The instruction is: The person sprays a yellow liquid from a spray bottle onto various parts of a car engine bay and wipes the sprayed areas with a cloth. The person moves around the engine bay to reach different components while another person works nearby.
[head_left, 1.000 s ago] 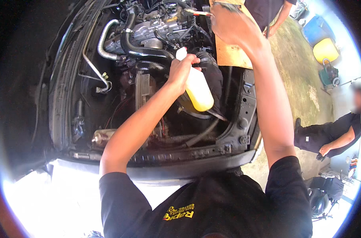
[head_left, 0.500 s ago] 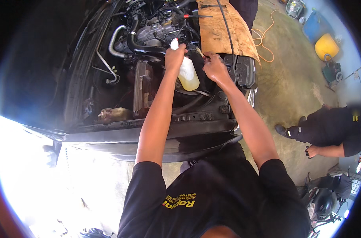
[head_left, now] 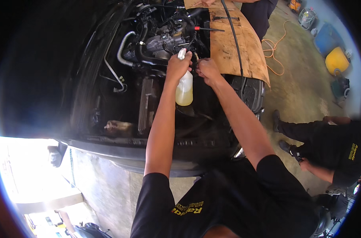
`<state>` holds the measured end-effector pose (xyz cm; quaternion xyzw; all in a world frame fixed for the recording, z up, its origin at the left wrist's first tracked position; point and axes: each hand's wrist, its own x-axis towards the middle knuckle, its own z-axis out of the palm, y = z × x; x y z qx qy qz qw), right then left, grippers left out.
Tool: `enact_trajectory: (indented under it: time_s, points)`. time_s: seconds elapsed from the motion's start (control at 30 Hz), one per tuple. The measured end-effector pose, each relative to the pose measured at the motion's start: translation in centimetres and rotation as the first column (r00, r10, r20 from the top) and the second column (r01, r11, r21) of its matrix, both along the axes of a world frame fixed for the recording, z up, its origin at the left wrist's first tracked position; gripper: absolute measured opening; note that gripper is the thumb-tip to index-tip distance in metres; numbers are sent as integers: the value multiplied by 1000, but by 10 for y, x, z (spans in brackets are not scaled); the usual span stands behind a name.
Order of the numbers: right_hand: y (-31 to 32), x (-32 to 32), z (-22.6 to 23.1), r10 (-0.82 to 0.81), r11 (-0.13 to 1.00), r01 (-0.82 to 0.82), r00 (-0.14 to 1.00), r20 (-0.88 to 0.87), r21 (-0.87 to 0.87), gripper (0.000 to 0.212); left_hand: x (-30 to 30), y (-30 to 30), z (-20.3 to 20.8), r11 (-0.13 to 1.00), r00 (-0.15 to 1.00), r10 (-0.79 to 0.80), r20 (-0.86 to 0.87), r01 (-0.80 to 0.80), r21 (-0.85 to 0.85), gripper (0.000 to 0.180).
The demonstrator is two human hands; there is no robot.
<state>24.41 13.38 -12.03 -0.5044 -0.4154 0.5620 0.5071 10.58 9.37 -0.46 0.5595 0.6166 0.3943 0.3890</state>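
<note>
The left hand [head_left: 179,68] has its grip closed around the neck of a spray bottle [head_left: 184,94] over the engine bay, near the engine [head_left: 164,43]; the right hand's [head_left: 208,72] fingers curl tightly round a slender pale tool [head_left: 196,56], perhaps a brush. A slick neck could let the bottle slip down among the hoses; a loose pinch could drop the tool. Counted: one bottle, one pale tool, one cardboard sheet [head_left: 252,59], one red-and-black tool [head_left: 208,29] on it.

The left forearm [head_left: 160,127] and right forearm [head_left: 244,117], both bare, extend forward and converge toward the hands. The left hand [head_left: 178,70] is curled in a grip; the right hand [head_left: 208,70], just beside it, has its fingers bent inward.
</note>
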Motion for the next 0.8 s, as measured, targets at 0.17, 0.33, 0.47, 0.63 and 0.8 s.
enact_trajectory:
  time_s: [0.17,0.33,0.47,0.63,0.8]
  points:
    - [82,-75,3,-295,944,163,804,-517,-286,24,-35,45,-11,995,995,-100,-7,100,3,36]
    - [180,-84,-59,-483,801,349,856,-181,-487,29,-31,92,-23,994,993,-79,-84,72,-82,37]
    - [236,-65,-105,-171,938,230,957,233,-258,38,-21,127,-46,999,967,-40,-251,30,-43,41]
    - [191,-88,-109,-28,980,63,983,182,-186,57,-37,122,-63,997,996,-61,-63,57,-58,45]
    - [251,-43,-139,153,948,34,823,547,-316,73,2,147,-50,989,961,29,-274,-68,-135,49]
